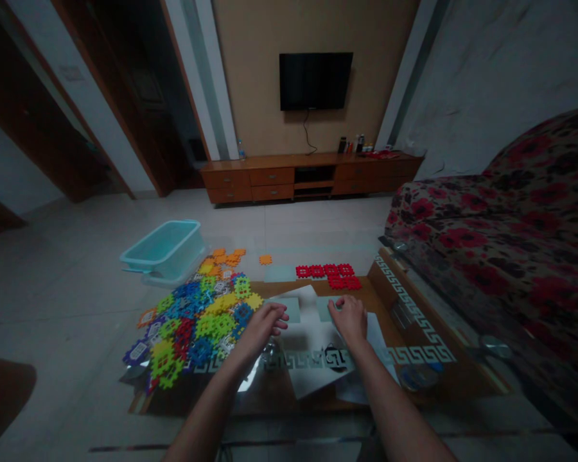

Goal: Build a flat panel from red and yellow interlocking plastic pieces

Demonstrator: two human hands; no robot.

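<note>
My left hand [268, 319] hovers over the glass table at the right edge of a heap of colourful interlocking plastic tiles [216, 324]. Its fingers are loosely bent and apart, with nothing visible in them. To its right, my right hand [351, 317] is above the table with thumb and fingers bent but apart; no object shows in it. Beyond the right hand, several red tiles [324, 271] lie joined in two rows. A single orange tile [265, 259] lies left of them, and more orange tiles [228, 258] lie at the heap's far end.
A light-blue plastic basket [161, 268] stands at the table's far left. White paper sheets [313, 372] show through the glass tabletop [404, 327]. A flowered sofa [491, 205] is on the right. A low wooden cabinet [272, 183] stands beneath a wall television [315, 81].
</note>
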